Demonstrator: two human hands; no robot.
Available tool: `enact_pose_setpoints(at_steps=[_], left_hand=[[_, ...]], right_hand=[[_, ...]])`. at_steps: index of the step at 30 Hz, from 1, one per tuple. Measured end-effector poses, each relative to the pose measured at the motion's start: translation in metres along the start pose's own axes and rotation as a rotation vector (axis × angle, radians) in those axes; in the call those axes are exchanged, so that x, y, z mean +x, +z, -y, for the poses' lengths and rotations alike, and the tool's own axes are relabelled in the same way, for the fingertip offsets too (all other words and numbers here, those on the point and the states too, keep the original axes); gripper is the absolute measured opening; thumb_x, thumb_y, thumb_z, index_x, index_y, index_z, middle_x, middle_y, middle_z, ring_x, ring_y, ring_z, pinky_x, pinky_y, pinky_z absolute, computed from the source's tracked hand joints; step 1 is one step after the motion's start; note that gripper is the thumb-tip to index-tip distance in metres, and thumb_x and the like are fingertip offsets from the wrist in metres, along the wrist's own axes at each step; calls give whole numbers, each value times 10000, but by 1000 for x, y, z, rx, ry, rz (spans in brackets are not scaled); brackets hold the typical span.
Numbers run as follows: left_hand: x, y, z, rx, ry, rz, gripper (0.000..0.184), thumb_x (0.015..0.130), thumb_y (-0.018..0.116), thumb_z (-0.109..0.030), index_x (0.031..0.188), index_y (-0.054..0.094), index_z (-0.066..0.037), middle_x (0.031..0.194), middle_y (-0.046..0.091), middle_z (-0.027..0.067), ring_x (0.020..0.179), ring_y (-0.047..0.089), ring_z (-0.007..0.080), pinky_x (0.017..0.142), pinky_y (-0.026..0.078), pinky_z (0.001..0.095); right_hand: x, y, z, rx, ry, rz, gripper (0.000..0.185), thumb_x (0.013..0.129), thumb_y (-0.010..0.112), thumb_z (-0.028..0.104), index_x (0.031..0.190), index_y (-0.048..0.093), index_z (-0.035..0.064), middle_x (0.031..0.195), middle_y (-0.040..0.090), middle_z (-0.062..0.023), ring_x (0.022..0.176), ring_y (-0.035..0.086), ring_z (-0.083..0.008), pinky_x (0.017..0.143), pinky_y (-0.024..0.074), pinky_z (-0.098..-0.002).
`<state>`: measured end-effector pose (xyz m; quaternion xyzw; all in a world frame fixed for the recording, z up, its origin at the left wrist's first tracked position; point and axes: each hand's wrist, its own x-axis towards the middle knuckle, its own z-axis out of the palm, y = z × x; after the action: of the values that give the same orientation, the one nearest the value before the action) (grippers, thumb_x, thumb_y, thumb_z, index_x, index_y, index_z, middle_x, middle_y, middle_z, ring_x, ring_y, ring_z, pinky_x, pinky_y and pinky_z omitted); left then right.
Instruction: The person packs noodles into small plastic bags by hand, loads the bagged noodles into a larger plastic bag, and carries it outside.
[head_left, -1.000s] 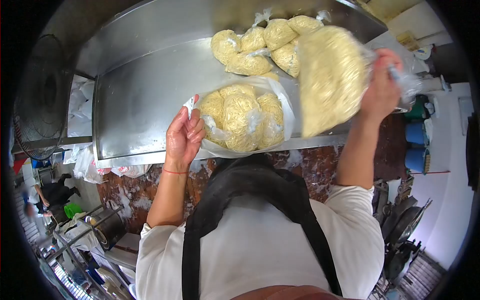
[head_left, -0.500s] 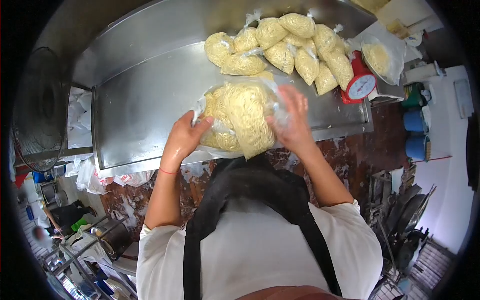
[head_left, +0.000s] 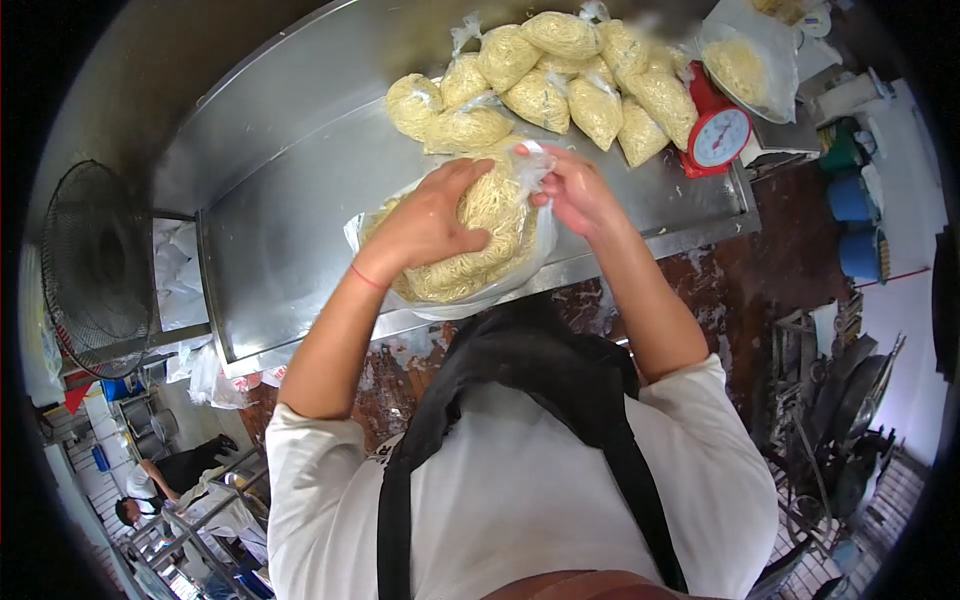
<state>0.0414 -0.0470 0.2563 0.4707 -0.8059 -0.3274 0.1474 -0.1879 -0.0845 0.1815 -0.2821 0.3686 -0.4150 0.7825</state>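
A large clear plastic bag (head_left: 543, 235) holding smaller bags of pale yellow noodles (head_left: 505, 235) lies at the near edge of the steel table. Across the top of the noodles rests my left hand (head_left: 432, 222), palm down, thumb apart from the fingers. My right hand (head_left: 572, 190) pinches white bunched plastic at the bag's upper right, its fingertips partly hidden by the film. Just beyond, several tied bags of noodles (head_left: 537, 98) are piled on the table.
The steel table (head_left: 290, 220) has a raised rim. A red dial scale (head_left: 718, 138) stands at right, beside a bowl of noodles (head_left: 735, 68). At left is a wire-caged fan (head_left: 95, 265). Another person (head_left: 150, 490) is at the far lower left. Blue buckets (head_left: 858, 253) stand at right.
My left hand has moved from the bag's left edge onto the noodles. My right hand has closed on the plastic at the upper right. The noodle bag on top sits lower inside the large bag.
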Motion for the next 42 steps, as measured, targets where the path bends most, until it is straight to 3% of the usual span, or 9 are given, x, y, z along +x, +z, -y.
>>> enact_pose_setpoints(at_steps=[6, 14, 16, 20, 24, 28, 32, 36, 42], left_hand=[[35, -6, 11, -71, 40, 283, 789, 763, 727, -232, 1454, 396, -41, 1439, 429, 253, 1328, 437, 367, 1124, 340, 385], [65, 63, 37, 237, -36, -136, 629, 788, 711, -194, 1348, 475, -30, 1388, 442, 239, 1323, 396, 416, 1049, 387, 498], [74, 82, 32, 416, -117, -352, 603, 769, 709, -190, 1313, 500, -36, 1388, 436, 251, 1339, 367, 433, 989, 407, 582], [64, 64, 28, 279, -119, -296, 594, 771, 732, -212, 1285, 516, -6, 1382, 430, 275, 1311, 394, 441, 1033, 404, 502], [-16, 16, -31, 286, -341, -804, 513, 827, 746, -245, 1218, 555, 27, 1169, 561, 274, 1116, 536, 412, 973, 438, 453], [-107, 30, 21, 227, -771, -584, 391, 899, 691, -292, 973, 595, 80, 835, 596, 190, 772, 554, 332, 745, 458, 422], [-94, 44, 40, -57, -684, -732, 299, 1015, 516, -229, 874, 581, 27, 661, 488, 12, 628, 450, 124, 596, 389, 280], [-86, 34, 47, -769, -653, -930, 231, 1005, 526, -200, 873, 607, -29, 660, 466, -31, 612, 374, 61, 549, 319, 239], [-61, 1, -39, -356, -370, -655, 257, 988, 538, -202, 824, 608, -17, 617, 470, 21, 588, 443, 140, 554, 360, 301]], right_hand=[[36, -12, 14, -229, 66, 132, 221, 901, 583, 79, 1106, 642, 24, 815, 627, -3, 571, 495, -51, 475, 349, -213], [2, 13, -3, -493, -218, 141, 264, 923, 601, 111, 1168, 544, 29, 912, 621, -39, 678, 557, -111, 629, 456, -254], [-3, 21, 2, -208, -81, 141, 385, 936, 587, 86, 1296, 461, 29, 853, 597, -38, 674, 546, -95, 601, 427, -242], [-14, 15, -2, -35, -95, 139, 380, 940, 561, 79, 1284, 426, -11, 909, 642, -125, 836, 664, -243, 794, 501, -367], [-27, 2, 7, -213, 40, 270, 331, 965, 552, 129, 1252, 486, -22, 873, 640, -120, 805, 658, -238, 786, 508, -367], [-14, -7, 14, -220, 237, 495, 339, 997, 530, 231, 1215, 547, -28, 834, 636, -112, 773, 653, -220, 739, 530, -359], [-5, 30, 15, -164, 317, 531, 424, 1021, 495, 330, 1231, 531, -36, 813, 629, -97, 732, 645, -197, 686, 542, -340], [-2, 48, 0, -251, 268, 491, 495, 1029, 463, 396, 1265, 487, -38, 853, 646, -101, 730, 654, -200, 693, 537, -334], [-44, 77, 21, -341, 149, 515, 596, 1005, 467, 494, 1281, 463, -34, 1052, 653, -159, 853, 665, -234, 754, 525, -345]])
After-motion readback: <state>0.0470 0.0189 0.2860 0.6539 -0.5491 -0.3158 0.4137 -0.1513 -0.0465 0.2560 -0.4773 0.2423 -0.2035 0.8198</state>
